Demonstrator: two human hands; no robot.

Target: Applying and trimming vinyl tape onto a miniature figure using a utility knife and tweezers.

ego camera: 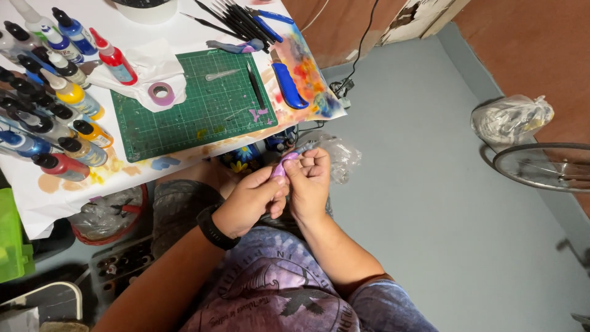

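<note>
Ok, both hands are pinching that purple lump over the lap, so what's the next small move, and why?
Probably keep pressing and turning the purple lump between the fingertips. Both the left hand and the right hand have a grip on it, held off the table, over the lap. The shaping tools lie out of reach of busy fingers on the green cutting mat, so finger shaping seems the nearest step.

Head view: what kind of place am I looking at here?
Most likely a home craft or painting corner. A green cutting mat lies on a paint-stained table, beside rows of paint bottles and brushes. Both hands work a small purple piece.
</note>
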